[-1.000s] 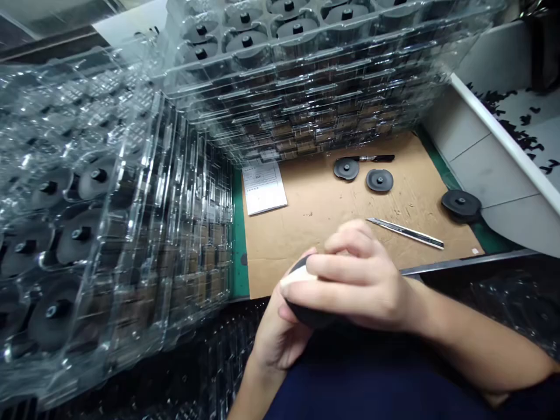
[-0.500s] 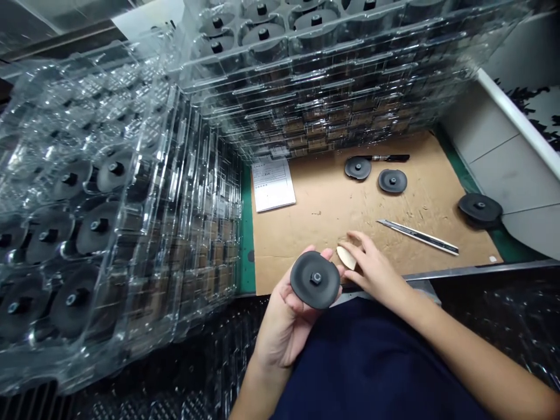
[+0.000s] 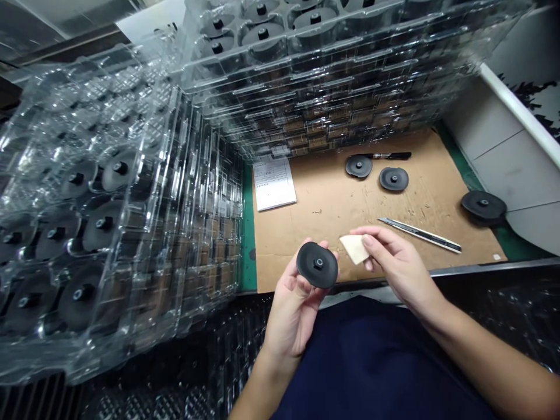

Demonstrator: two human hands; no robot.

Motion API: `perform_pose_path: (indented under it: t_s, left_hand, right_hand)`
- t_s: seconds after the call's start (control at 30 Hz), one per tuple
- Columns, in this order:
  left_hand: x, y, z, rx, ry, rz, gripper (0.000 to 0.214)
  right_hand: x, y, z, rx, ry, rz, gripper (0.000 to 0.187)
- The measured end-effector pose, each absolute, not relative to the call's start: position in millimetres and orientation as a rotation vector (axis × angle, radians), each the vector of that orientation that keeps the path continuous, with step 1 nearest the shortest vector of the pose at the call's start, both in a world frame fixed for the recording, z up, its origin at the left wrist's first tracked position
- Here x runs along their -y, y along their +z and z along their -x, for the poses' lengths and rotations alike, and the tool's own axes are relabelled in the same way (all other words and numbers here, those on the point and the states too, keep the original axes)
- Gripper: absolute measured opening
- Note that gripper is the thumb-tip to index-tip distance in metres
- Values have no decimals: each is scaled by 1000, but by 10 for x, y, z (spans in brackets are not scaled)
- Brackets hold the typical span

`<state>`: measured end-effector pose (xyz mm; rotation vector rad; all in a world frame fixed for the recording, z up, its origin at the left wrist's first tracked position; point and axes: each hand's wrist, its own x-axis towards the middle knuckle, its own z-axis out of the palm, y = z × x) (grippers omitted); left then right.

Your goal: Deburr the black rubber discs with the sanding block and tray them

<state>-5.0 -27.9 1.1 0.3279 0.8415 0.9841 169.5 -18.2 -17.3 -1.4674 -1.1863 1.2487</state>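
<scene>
the left hand (image 3: 291, 309) lies palm up, its fingers curled behind the rim of a black disc (image 3: 317, 265), which sits in that hand with its central stud facing up, just over the near edge of a cardboard sheet (image 3: 280, 239). the right hand (image 3: 400, 271) is half closed, its thumb and fingers pinching a pale pad (image 3: 355, 249), a small wedge of what may be foam or cloth, just beside the disc and apart from it. a hold like this works well with the disc cradled from behind, its face kept level and free, and the pad pinched firmly so that its corners do not snag on the stud. two more discs (image 3: 359, 165) (image 3: 394, 179) lie on the sheet with a marker (image 3: 394, 156) just behind them, near a utility knife (image 3: 420, 235) and a printed paper (image 3: 274, 184). a third disc (image 3: 483, 205) rests at the sheet's far right edge, on a green mat (image 3: 248, 256). stacks of clear trays (image 3: 118, 204) holding discs rise to the left and behind. against the earlier frame, the held disc sits lower and looks smaller, and the pad has lifted clear of the right fingers' curl, showing more of its face.
</scene>
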Motion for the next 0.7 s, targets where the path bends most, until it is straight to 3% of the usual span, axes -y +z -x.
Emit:
perform_pose_path:
  t_s: [0.2,0.33,0.47,0.6,0.7]
  left_hand:
    - [275,10,60,-882,944,-347,46]
    - [258,34,70,-981,1030,-348,45]
    - [243,65,35,-969,1029,-372,39]
    - [223,109,77,-917,971,-331,52]
    - [225,149,70,-897,974,-302,54]
  right_hand:
    - [134,370,-1403,1708,925,1205,27]
    - [70,420,-1341,1915,1042,1113,24]
    - [38,394,-1330,1844,752,1119,26]
    - [177,400,-1488,1956,921,999,26]
    - [233,467,-1634,1997,952,1204,23]
